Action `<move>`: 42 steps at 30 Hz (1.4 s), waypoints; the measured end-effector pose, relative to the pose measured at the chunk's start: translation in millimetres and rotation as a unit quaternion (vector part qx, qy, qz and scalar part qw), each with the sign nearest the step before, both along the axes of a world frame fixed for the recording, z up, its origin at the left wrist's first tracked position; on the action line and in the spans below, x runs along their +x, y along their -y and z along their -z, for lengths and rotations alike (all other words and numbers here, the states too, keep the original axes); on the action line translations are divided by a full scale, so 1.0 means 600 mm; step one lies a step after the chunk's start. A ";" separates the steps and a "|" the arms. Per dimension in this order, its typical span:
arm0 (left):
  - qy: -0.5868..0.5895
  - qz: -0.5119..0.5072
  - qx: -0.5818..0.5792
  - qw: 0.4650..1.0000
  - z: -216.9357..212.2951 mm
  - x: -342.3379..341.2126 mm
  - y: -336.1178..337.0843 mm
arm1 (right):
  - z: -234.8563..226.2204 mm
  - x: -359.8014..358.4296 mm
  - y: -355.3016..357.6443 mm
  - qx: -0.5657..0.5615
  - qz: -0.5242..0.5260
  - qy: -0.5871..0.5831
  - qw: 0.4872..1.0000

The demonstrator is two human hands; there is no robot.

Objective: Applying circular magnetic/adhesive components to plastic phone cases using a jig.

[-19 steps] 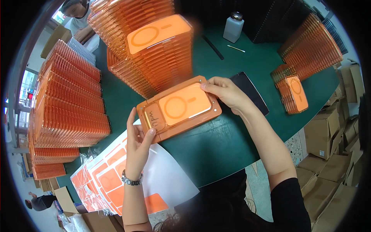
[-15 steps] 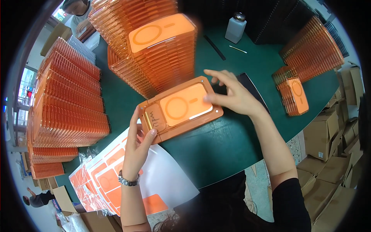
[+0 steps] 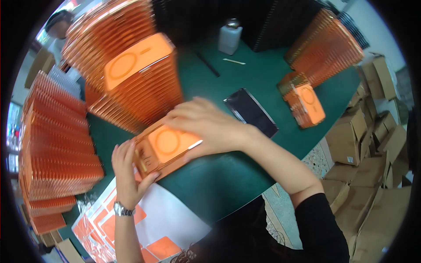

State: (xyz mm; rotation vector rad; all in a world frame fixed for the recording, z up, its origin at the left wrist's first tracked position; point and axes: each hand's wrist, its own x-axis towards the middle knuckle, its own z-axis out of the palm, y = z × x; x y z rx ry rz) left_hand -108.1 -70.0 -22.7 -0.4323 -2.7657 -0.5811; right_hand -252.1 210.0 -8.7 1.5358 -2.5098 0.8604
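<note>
An orange plastic tray (image 3: 164,151) with an orange rectangular piece bearing a ring mark lies on the green table (image 3: 228,175) in front of me. My left hand (image 3: 128,168) grips the tray's near left end, thumb on its rim; a watch sits on that wrist. My right hand (image 3: 204,127) lies flat across the tray's far right side, fingers spread over it and pressing on the piece. Right behind the tray rises a tall stack of the same orange trays (image 3: 131,79).
More orange tray stacks stand at the left (image 3: 52,144), far right (image 3: 326,44) and a small one (image 3: 305,103). A black flat slab (image 3: 251,113), a white bottle (image 3: 230,37) and a thin stick (image 3: 233,61) lie on the table. Sheets of orange stickers (image 3: 109,223) sit near my lap; cardboard boxes (image 3: 372,166) at right.
My right hand moved left from the tray's far right corner to lie across its top. The tray shifted slightly left, toward the tall stack. My left hand kept its grip.
</note>
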 end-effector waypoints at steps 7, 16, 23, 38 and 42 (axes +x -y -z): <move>-0.162 -0.013 0.192 0.968 -0.038 -0.004 -0.044 | -0.064 0.016 -0.087 -0.072 0.062 0.008 0.995; 0.124 -0.221 0.197 0.947 0.006 0.200 0.071 | -0.055 0.018 -0.381 0.115 0.613 -0.017 0.781; 0.151 -0.239 0.060 0.957 0.052 0.266 0.088 | -0.054 0.048 -0.395 0.169 0.605 0.029 0.777; 0.050 -0.199 0.147 0.968 0.076 0.291 0.117 | -0.060 0.313 0.020 -0.110 0.024 0.213 0.970; 0.026 -0.183 0.163 0.969 0.095 0.271 0.113 | 0.033 0.460 0.192 -0.003 -0.177 0.105 0.979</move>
